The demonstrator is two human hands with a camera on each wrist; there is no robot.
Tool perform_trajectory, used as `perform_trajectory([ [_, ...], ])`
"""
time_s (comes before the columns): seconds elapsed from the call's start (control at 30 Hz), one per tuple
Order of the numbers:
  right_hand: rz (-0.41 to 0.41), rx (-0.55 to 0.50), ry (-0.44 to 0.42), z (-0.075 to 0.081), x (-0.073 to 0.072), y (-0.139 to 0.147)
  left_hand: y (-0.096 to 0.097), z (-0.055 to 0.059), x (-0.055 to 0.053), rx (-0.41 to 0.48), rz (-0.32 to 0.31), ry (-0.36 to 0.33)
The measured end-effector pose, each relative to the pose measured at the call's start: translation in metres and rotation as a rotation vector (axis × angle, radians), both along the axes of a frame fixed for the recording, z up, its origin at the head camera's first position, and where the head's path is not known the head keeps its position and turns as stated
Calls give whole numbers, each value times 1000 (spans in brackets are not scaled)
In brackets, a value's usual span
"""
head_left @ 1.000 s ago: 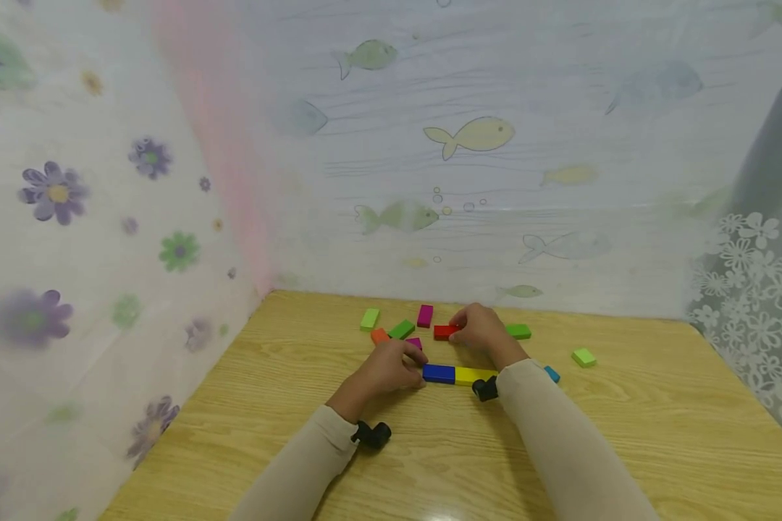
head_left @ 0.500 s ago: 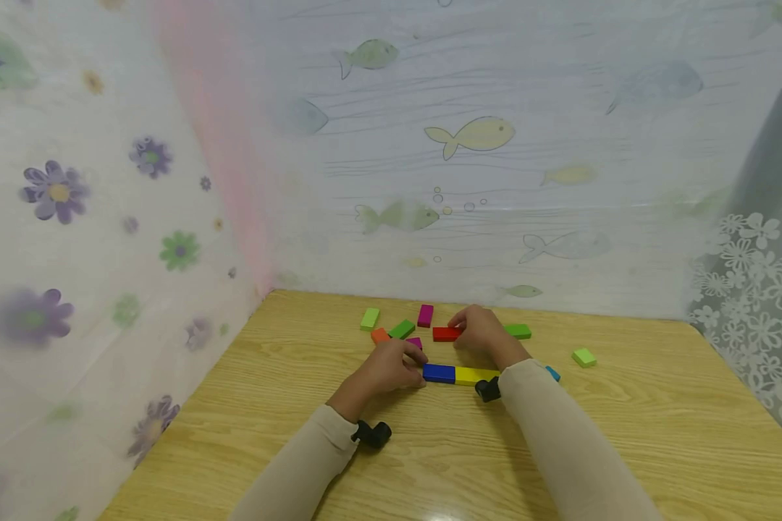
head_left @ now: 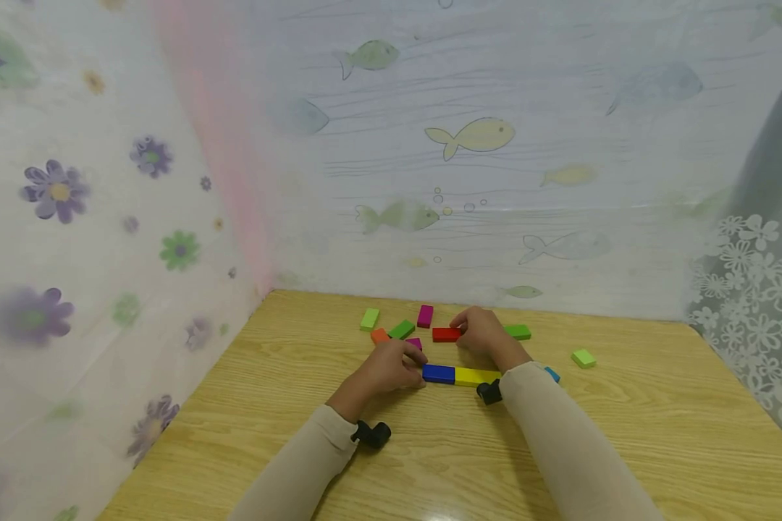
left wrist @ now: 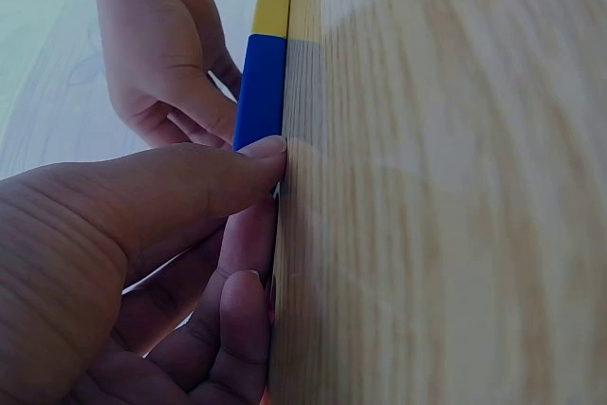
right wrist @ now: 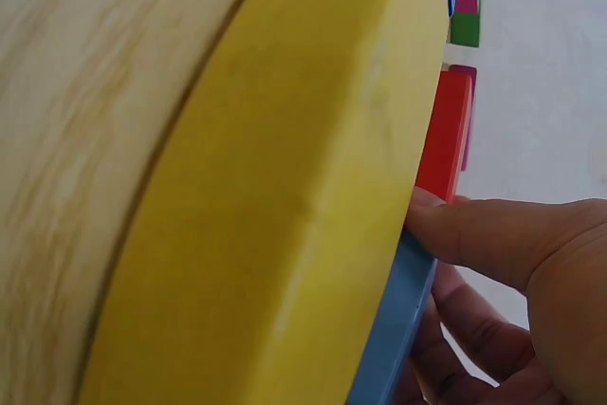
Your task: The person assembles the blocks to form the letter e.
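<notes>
A dark blue block (head_left: 439, 374) and a yellow block (head_left: 472, 377) lie end to end in a row on the wooden table. My left hand (head_left: 387, 365) pinches the blue block's left end, its thumb at the front corner. Behind the row lies a red block (head_left: 445, 334). My right hand (head_left: 485, 333) has thumb and index finger about the red block's right end. In the right wrist view a grey-blue block (right wrist: 394, 310) meets that end under the thumb; the hand hides it in the head view.
Loose blocks lie around: orange (head_left: 379, 336), green (head_left: 402, 330), magenta (head_left: 426, 316) and lime (head_left: 370, 319) at the back left, green (head_left: 518, 331) and lime (head_left: 583, 358) at the right. A light blue block (head_left: 552, 374) shows past the right sleeve. Patterned curtains (head_left: 469, 217) border the table.
My right hand has slid slightly right along the red block, uncovering more of its right end. The red block has shifted a touch nearer. My left hand has stayed in place.
</notes>
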State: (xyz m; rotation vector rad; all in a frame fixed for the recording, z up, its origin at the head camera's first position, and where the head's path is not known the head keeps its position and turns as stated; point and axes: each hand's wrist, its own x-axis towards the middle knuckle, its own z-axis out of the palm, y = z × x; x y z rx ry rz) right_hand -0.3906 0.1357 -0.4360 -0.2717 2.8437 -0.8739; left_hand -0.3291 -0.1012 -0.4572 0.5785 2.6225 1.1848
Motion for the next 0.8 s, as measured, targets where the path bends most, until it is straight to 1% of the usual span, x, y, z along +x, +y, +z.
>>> perform_trajectory([
  [0.27, 6, 16, 5, 2, 3, -1, -1, -1, -1, 15, -8, -6],
  [0.5, 41, 40, 24, 2, 0, 3, -1, -1, 0, 8, -4, -3],
  [0.67, 76, 61, 44, 7, -3, 14, -1, -1, 0, 8, -7, -1],
  [0.8, 89, 79, 60, 16, -3, 28, -1, -1, -1, 5, -10, 7],
])
